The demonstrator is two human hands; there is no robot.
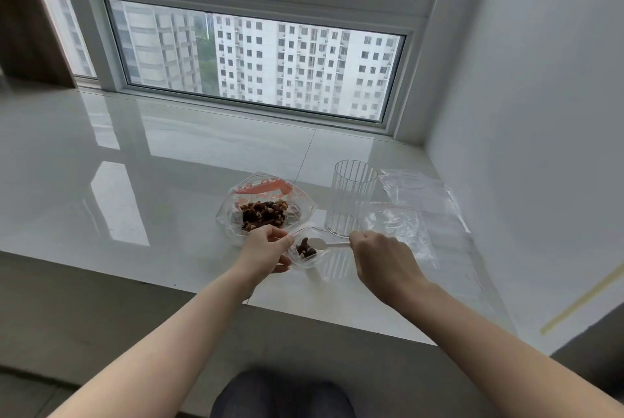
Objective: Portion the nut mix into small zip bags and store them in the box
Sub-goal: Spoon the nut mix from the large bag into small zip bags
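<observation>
The ledge (169, 181) is smooth, shiny stone or tile that mirrors the window. On it, the ribbed cup (351, 198) is clear and looks like glass or hard plastic. Right of the cup, the zip bags (425, 201) are thin, clear, crinkly plastic. Left of the cup, the big bag (266, 208) is shiny plastic too. The spoon (326, 244) looks like white plastic.

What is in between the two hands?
The head view shows a small zip bag with a few nuts inside. The left hand holds it open, and the right hand reaches a white spoon over it.
</observation>
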